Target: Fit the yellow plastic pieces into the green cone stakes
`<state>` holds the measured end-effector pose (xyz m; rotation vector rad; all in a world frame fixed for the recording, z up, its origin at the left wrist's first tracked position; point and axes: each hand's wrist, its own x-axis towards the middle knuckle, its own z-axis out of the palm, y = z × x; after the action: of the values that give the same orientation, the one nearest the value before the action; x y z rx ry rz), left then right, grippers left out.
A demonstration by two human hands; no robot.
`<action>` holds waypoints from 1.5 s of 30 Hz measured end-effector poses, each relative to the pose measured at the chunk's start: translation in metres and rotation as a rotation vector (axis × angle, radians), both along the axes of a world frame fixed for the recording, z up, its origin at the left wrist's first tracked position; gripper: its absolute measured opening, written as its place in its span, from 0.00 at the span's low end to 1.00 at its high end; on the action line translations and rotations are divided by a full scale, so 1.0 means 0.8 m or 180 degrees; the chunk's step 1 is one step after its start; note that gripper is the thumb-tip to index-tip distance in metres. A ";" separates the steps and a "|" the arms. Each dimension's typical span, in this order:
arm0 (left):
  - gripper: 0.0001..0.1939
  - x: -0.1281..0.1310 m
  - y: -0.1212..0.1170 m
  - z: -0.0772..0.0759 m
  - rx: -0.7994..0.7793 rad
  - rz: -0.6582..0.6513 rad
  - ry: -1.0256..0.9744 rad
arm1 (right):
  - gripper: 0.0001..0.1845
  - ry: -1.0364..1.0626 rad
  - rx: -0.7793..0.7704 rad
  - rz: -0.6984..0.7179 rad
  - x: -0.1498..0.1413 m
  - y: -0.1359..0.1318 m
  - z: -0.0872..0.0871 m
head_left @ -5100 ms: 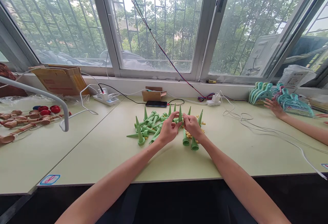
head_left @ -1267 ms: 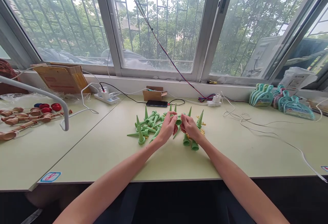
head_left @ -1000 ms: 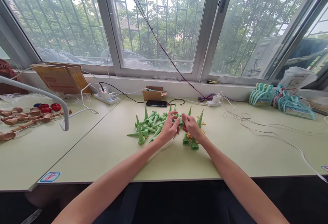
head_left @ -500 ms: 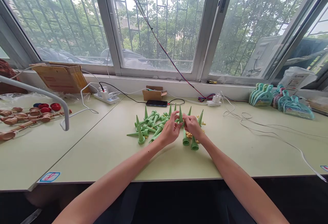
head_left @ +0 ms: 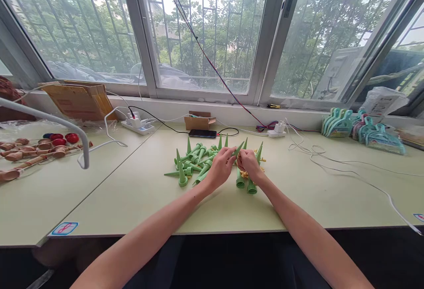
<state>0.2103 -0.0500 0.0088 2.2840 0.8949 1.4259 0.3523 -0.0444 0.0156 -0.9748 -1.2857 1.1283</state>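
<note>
My left hand (head_left: 221, 164) is closed around a green plastic spike (head_left: 237, 149), its pointed tip tilted up and to the right. Close beside it, my right hand (head_left: 249, 163) has its fingers curled in at the spike's lower end; what they pinch is hidden. Several more green spikes (head_left: 182, 176) stand or lie in a pile left of and behind my hands. Two spikes lie below my right hand with their open ends toward me, one of them a green spike (head_left: 252, 188). Small yellow pieces (head_left: 244, 174) show under and around my right hand.
A black phone (head_left: 202, 133) lies behind the pile, before a small cardboard box (head_left: 199, 120). Wooden toys with red balls (head_left: 58, 140) are at the left, near a white metal bar (head_left: 66, 123). Pastel hangers (head_left: 341, 123) stand at the right, with white cables (head_left: 316, 150) nearby.
The spike between my hands has gone from upright to leaning right. My left fingers have closed down over it, and my right hand has shifted only slightly.
</note>
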 end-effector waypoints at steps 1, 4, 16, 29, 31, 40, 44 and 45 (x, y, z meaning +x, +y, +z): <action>0.13 0.001 0.000 0.000 -0.0085 0.0021 -0.0071 | 0.26 0.0013 -0.0008 -0.0009 -0.001 0.000 0.000; 0.12 0.002 0.000 0.002 -0.0344 0.0045 -0.0280 | 0.28 -0.0058 0.0032 -0.0034 -0.003 0.000 -0.002; 0.14 0.005 0.000 0.002 -0.1234 -0.0252 -0.0878 | 0.31 -0.0661 0.0388 -0.0270 0.000 0.006 -0.011; 0.19 0.003 -0.003 0.007 -0.1865 -0.0572 -0.1098 | 0.31 -0.1075 0.0726 -0.0341 0.005 0.005 -0.010; 0.20 0.003 -0.003 0.008 -0.2023 -0.0625 -0.1150 | 0.31 -0.1132 0.0730 -0.0350 0.005 0.003 -0.008; 0.20 -0.003 0.000 0.011 -0.3406 -0.1373 -0.1777 | 0.31 -0.1094 0.0833 -0.0225 0.005 0.000 -0.006; 0.20 -0.005 0.002 0.013 -0.3726 -0.1555 -0.1940 | 0.30 -0.1103 0.0849 -0.0195 0.005 0.000 -0.007; 0.20 -0.005 0.003 0.012 -0.3680 -0.1552 -0.1931 | 0.30 -0.1144 0.0870 -0.0197 0.005 0.000 -0.007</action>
<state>0.2065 -0.0480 0.0186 1.0113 0.6203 0.8850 0.3563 -0.0448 0.0102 -1.0305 -1.6366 0.7237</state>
